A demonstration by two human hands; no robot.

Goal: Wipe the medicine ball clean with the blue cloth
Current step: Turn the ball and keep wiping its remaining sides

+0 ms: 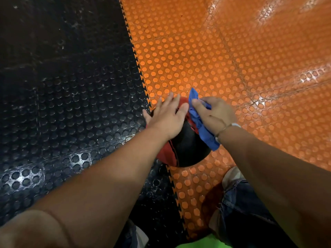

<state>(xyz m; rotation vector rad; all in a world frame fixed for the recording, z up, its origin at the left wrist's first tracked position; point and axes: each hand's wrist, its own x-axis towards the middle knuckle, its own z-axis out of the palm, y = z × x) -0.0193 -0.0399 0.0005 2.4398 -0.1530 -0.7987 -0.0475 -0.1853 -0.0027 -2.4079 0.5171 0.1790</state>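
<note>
You look straight down at floor of interlocking studded rubber tiles. Black tiles fill your left half, orange tiles your right. Toothed seam runs from top centre down toward bottom edge, black and orange teeth locked together. Raised round studs cover both colours. Faint straight joints split orange side into squares. Bright glare on orange top right; pale scuffs on black. Green patch at bottom edge, possibly mat, too cropped to tell.
</note>
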